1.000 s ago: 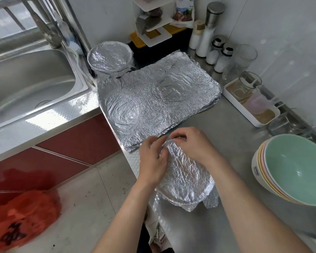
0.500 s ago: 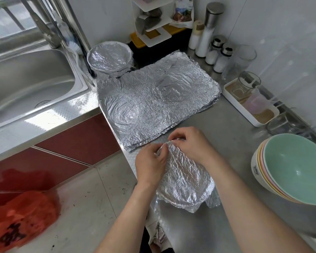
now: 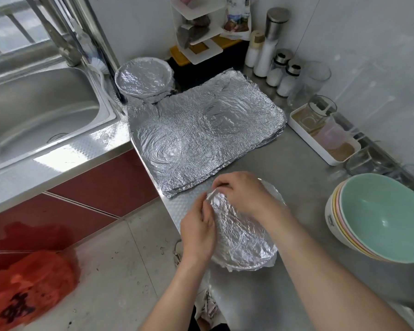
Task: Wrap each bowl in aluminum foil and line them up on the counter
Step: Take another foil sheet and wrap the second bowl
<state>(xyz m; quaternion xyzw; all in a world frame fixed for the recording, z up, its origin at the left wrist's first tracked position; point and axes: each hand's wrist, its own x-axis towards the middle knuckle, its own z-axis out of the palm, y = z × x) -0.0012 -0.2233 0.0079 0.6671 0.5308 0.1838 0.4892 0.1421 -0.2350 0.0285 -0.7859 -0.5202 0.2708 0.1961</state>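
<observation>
Now left hand [image 3: 198, 226] and right hand [image 3: 245, 194] pinch crinkled (silvery) foil [image 3: 245, 240] — bowl-shaped.

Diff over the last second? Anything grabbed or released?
Little. The left hand slid slightly toward the person along the rim of the foil-covered bowl; the right hand keeps pinching foil at the far rim. Nothing was picked up or let go. The wrapped bowl by the sink, foil sheets and stacked bowls stayed put.
</observation>
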